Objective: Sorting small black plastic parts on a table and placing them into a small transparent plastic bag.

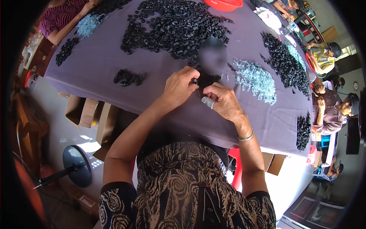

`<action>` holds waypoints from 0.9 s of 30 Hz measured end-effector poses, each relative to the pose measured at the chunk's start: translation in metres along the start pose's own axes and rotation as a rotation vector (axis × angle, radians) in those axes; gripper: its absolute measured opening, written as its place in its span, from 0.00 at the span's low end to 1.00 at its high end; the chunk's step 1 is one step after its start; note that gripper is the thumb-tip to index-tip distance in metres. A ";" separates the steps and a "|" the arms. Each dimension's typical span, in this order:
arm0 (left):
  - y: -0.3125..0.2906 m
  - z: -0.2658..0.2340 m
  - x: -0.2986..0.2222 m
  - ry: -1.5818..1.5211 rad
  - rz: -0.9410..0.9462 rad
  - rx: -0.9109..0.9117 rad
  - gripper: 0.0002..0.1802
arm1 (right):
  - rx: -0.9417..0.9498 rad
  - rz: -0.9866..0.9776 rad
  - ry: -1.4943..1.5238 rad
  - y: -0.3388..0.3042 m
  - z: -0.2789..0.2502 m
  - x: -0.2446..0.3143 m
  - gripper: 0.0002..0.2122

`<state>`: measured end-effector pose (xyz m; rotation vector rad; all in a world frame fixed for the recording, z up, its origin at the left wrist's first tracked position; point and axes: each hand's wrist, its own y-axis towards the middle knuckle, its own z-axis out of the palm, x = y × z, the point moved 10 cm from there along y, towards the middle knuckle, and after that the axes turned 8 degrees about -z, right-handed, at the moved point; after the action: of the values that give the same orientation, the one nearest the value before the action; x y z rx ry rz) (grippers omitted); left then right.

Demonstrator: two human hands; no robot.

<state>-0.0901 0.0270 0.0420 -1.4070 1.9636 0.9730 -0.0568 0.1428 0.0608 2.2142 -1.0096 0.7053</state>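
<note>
My left hand (177,88) is closed in a pinch on a small black plastic piece (195,81), held just above the purple-grey tablecloth (167,114). Close beside it, my right hand (225,101) has its fingers curled and pressed together; whatever they hold is too small to make out. A grey wrap (208,102) covers one digit of that hand. Beyond both hands spreads a large heap of small black pieces (171,28). To the right of my right hand lies a pile of pale blue, spring-like bits (256,82).
A small cluster of black pieces (129,77) sits left of my hands. More black piles (286,61) lie at the right. A red basin (223,4) stands at the far edge. Other people (63,19) sit around the table. A blurred round patch (212,55) hides part of the heap.
</note>
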 end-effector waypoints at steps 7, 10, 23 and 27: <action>0.002 -0.001 0.002 -0.236 0.019 0.012 0.13 | -0.230 0.162 0.319 -0.024 -0.006 -0.037 0.07; 0.002 0.003 0.004 -0.469 -0.042 0.059 0.11 | -0.362 0.135 0.594 -0.021 -0.013 -0.045 0.08; 0.003 0.015 0.026 -0.766 -0.300 0.202 0.09 | -0.325 0.159 0.116 -0.029 -0.031 -0.044 0.07; 0.002 0.018 0.022 -0.898 -0.312 0.272 0.09 | -0.247 0.101 -0.064 -0.025 -0.027 -0.036 0.09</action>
<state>-0.0984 0.0291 0.0151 -0.8513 1.1152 0.9171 -0.0635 0.1918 0.0472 1.9940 -1.1809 0.5250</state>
